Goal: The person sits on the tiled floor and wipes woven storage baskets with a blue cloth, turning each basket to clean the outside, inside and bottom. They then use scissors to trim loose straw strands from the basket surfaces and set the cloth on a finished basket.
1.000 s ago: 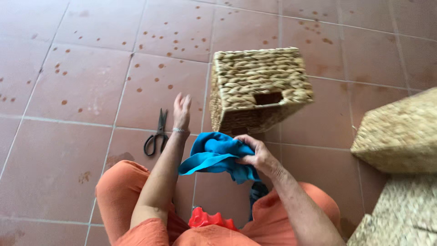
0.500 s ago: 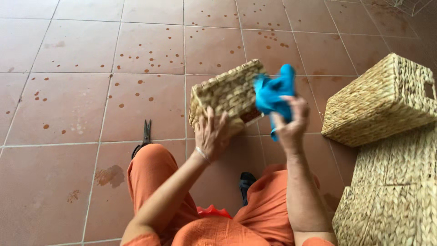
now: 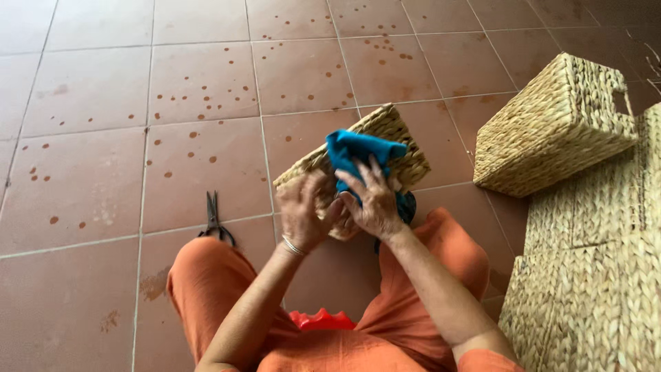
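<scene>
a woven basket [image 3: 385, 138], tilted, lies held in front of my knees; its contents cannot be seen. my left hand [image 3: 303, 213] cups its near edge, fingers curled against the weave. my right hand [image 3: 372, 200] presses a blue cloth [image 3: 358, 153] on the basket's side, fingers spread over the fabric. at 2 o'clock a second woven basket [image 3: 551, 131] leans on a stack of woven baskets [image 3: 592, 275] (interior hidden). black scissors [image 3: 215, 219] lie at 9 o'clock on the tile floor [image 3: 138, 103], reddish-brown and spotted. a red item [image 3: 320, 320] sits on my lap.
</scene>
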Tool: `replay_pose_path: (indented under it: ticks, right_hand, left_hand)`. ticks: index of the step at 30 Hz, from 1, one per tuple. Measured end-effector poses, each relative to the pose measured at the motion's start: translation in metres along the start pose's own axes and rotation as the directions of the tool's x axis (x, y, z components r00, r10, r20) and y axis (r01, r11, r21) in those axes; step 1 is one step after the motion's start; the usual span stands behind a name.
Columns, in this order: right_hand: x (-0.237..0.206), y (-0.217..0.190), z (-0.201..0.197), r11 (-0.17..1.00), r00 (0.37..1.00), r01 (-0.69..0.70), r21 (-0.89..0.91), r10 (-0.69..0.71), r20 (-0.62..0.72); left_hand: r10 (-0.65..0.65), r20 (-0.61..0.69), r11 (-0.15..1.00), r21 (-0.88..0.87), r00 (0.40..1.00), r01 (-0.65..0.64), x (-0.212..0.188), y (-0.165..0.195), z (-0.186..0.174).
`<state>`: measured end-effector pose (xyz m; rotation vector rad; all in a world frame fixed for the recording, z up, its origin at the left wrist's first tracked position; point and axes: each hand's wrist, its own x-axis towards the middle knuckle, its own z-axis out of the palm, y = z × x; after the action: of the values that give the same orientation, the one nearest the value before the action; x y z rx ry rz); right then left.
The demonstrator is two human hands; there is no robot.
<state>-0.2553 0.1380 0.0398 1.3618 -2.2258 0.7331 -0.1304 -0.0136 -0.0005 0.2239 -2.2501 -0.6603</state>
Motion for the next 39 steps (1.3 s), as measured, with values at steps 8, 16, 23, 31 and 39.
replay_pose_path:
  ticks: [8, 16, 23, 31, 39]
  right_hand:
    - [-0.024, -0.035, -0.023, 0.984, 0.998, 0.06, 0.169, -0.06, -0.005]
    - [0.052, 0.105, -0.011, 0.977, 0.951, -0.164, -0.139, 0.118, -0.287]
    - [-0.016, 0.015, -0.007, 0.997, 0.991, 0.072, -0.021, -0.073, -0.11]
    - [0.014, 0.04, -0.007, 0.983, 0.989, -0.104, -0.155, 0.086, -0.121]
    - [0.016, 0.033, -0.007, 0.989, 0.989, -0.143, 0.045, 0.145, -0.033]
  left_hand:
    - [-0.27, 0.11, 0.807, -0.517, 0.957, 0.287, 0.039, -0.042, 0.022]
    - [-0.23, 0.076, 0.839, -0.49, 0.97, 0.237, 0.008, -0.033, 0.023]
    - [-0.308, -0.04, 0.792, -0.565, 0.951, 0.233, 0.019, -0.028, 0.029]
    - [-0.362, 0.163, 0.799, -0.453, 0.918, 0.396, 0.004, -0.023, 0.016]
    - [-0.41, 0.061, 0.685, -0.639, 0.91, 0.352, 0.007, -0.035, 0.03]
